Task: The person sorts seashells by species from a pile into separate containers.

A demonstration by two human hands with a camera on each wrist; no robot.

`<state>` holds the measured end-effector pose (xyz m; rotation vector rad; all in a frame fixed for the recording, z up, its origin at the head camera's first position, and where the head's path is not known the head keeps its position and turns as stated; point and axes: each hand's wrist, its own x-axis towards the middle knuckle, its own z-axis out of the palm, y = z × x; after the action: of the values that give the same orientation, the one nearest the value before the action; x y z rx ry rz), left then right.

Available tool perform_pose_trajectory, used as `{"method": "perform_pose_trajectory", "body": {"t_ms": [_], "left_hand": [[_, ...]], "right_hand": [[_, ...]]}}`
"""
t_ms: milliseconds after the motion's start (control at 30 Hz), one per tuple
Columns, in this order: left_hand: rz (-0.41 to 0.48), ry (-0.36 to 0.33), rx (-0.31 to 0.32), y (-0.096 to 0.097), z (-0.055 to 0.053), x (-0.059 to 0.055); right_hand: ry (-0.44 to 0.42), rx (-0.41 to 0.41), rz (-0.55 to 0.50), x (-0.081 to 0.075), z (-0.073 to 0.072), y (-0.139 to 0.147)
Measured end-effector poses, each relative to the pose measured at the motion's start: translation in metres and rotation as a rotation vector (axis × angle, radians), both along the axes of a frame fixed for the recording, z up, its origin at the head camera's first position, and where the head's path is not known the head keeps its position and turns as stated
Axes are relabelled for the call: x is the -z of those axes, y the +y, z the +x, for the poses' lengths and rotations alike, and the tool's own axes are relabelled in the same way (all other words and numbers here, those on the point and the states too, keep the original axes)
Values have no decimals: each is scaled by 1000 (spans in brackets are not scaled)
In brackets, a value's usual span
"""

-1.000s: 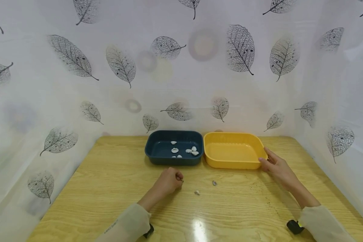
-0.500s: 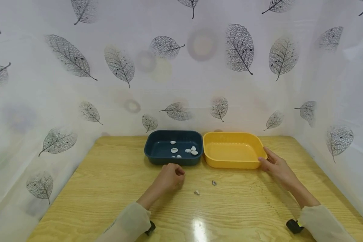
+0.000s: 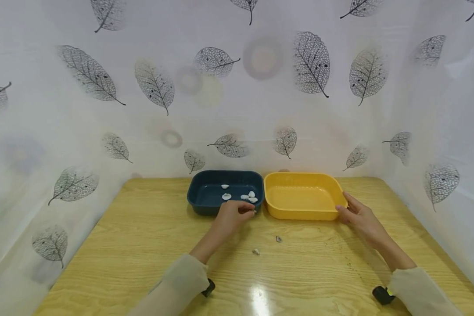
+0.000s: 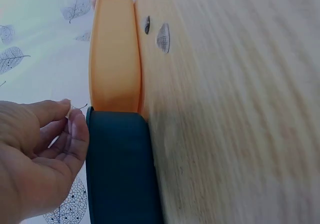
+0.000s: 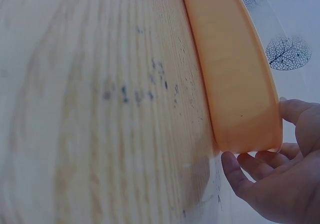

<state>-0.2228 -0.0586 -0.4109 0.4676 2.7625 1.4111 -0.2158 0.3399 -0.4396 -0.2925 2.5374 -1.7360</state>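
Note:
My left hand [image 3: 231,218] is over the front rim of the dark blue tray [image 3: 203,210]. Thumb and fingertips pinch a small shell [image 4: 69,112], mostly covered by them. Several white shells [image 3: 227,196] lie inside that tray. At the yellow tray's [image 3: 300,214] right end, my right hand [image 3: 363,221] holds the corner, as the right wrist view also shows, with fingers [image 5: 240,176] against the end wall. Two small shells lie on the table in front of the trays: one greyish shell [image 3: 278,239] and one paler shell [image 3: 256,252].
Both trays stand side by side at the back of the wooden table [image 3: 142,245], close to a leaf-print curtain [image 3: 256,101]. Dark specks [image 5: 125,94] mark the tabletop near the right arm. A black wrist device [image 3: 383,295] sits under the right sleeve.
My left hand has risen from the table and moved forward and right, carrying the pinched shell to the blue tray's front rim. The right hand stays at the yellow tray's corner.

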Motion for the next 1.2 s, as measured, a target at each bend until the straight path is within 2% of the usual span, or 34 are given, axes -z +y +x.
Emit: {"method": "perform_pose_trajectory", "body": {"t_ms": [300,500,700,1000,1200], "left_hand": [[73,-30,-10,17,-16,-6],[73,17,-14,31,-31,-9],[111,44,-32,50,-46,-10],[122,68,-62,77,-52,-15],[83,82,-88,88,-56,-14]], "right_hand": [[-4,1,2,0,0,-1],[-1,-1,-6,-1,1,-1],[11,-10,-10,1,0,0],[2,-6,-11,1,0,0],[5,1,8,1,0,0]]}}
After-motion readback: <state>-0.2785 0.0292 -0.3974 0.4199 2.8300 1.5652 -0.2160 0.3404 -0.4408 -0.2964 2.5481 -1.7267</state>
